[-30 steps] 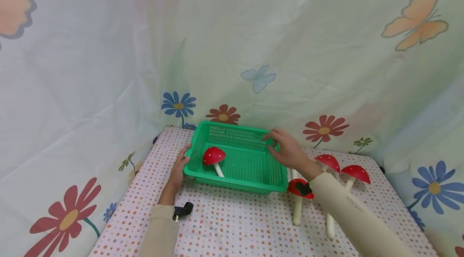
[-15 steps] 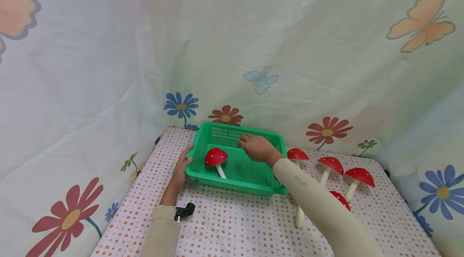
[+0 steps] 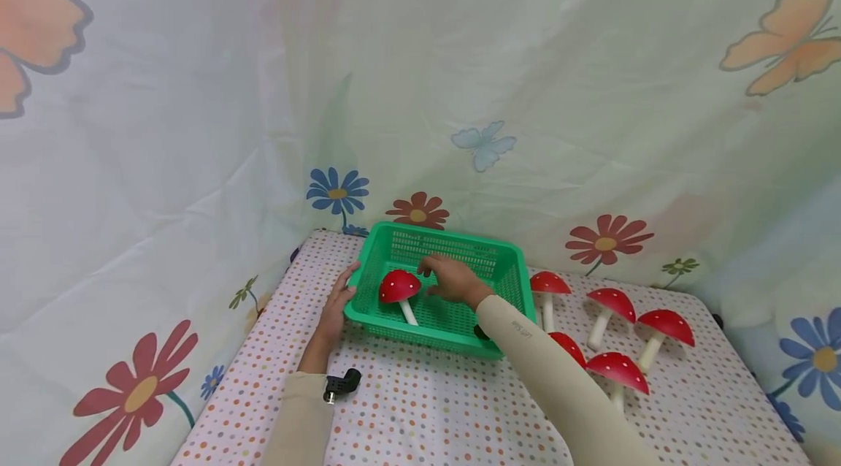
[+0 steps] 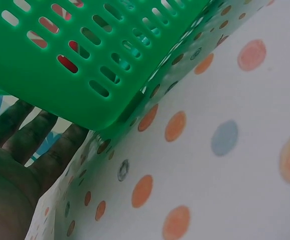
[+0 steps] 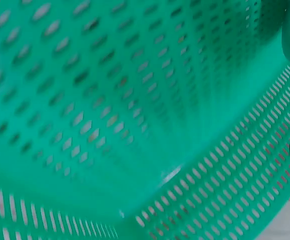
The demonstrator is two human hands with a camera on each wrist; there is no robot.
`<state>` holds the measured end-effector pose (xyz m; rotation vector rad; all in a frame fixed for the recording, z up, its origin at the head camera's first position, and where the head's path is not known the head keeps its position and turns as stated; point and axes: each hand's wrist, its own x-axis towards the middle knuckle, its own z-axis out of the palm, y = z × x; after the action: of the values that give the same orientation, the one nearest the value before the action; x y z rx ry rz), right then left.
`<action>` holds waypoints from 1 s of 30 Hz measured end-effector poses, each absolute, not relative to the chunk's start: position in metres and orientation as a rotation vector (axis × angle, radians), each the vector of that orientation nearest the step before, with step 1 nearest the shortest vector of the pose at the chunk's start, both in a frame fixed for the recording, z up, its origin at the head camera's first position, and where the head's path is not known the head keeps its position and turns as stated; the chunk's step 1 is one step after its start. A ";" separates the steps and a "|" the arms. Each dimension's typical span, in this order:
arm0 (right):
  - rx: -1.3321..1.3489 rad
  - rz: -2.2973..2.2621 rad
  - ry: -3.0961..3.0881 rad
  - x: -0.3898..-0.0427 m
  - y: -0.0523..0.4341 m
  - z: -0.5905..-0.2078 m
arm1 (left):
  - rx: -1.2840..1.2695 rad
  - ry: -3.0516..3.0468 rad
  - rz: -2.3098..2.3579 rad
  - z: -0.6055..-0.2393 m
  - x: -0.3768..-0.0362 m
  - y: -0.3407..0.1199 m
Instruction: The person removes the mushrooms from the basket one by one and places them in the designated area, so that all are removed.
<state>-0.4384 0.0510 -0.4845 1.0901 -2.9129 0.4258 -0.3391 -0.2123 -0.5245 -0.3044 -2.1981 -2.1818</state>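
The right hand (image 3: 453,280) hangs inside the green basket (image 3: 506,283) at the middle of the frame, fingers loosely spread and its grip closed on nothing, just beside the red mushroom (image 3: 399,286) that lies on the basket floor left of it. I cannot tell whether a fingertip touches the cap. The left hand (image 3: 339,303) lies flat, fingers straight, against the basket's left wall, as if to steady it; the left wrist view shows those fingers (image 4: 32,137) under the rim. Right of the basket, five more mushrooms (image 3: 665,327) wait on the dotted table (image 3: 420,415), within easy reach. A small black part (image 3: 343,384) sits near the left sleeve.
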 end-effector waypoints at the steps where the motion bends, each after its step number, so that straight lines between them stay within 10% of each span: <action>1: 1.069 0.484 -2.930 -0.439 0.050 -0.486 | -0.306 -2.199 -2.179 -0.525 -0.339 -0.212; 30: 0.871 0.906 -2.903 -0.445 0.036 -0.494 | -0.345 -2.153 -2.220 -0.532 -0.345 -0.214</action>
<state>-0.4446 0.0362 -0.4939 0.8707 -2.9035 0.9057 -0.3453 -0.2145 -0.5315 -0.3446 -2.1531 -2.2204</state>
